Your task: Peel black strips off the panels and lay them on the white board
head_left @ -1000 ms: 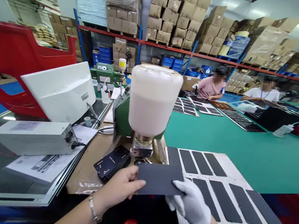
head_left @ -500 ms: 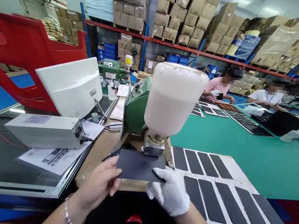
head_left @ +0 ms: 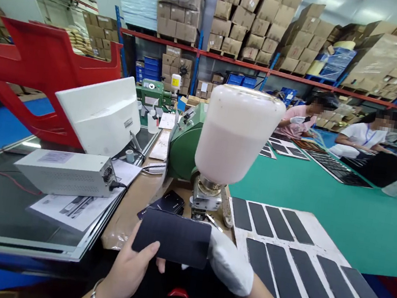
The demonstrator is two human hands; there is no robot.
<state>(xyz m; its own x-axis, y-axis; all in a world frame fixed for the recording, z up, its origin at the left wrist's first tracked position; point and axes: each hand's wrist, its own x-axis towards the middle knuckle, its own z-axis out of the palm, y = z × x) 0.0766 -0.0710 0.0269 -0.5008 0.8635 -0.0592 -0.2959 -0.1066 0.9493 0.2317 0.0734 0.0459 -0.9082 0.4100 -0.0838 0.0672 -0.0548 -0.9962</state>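
A thin black rectangular panel (head_left: 174, 237) is held up in front of me, tilted toward the camera. My left hand (head_left: 135, 259), bare, pinches its left end with the thumb on the face. At the right edge my right hand (head_left: 231, 263), in a white glove, grips the panel with its fingers mostly hidden behind it. Just beyond is a green machine (head_left: 183, 151) with a metal head (head_left: 207, 200) under a large bottle (head_left: 239, 140) of pale pinkish liquid. Several dark pieces with small white marks (head_left: 172, 201) lie in a pile left of the head.
To the right, a white board (head_left: 307, 222) carries several black panels in two rows. A grey metal box (head_left: 68, 174), papers (head_left: 77, 213) and a white monitor (head_left: 101, 117) stand left. Two people sit across the green table (head_left: 290, 182). A red chair (head_left: 58, 63) stands at left.
The black panel has come away from under the machine head, toward me and slightly down, now tilted up. My right thumb has left its face. The marked pieces show more.
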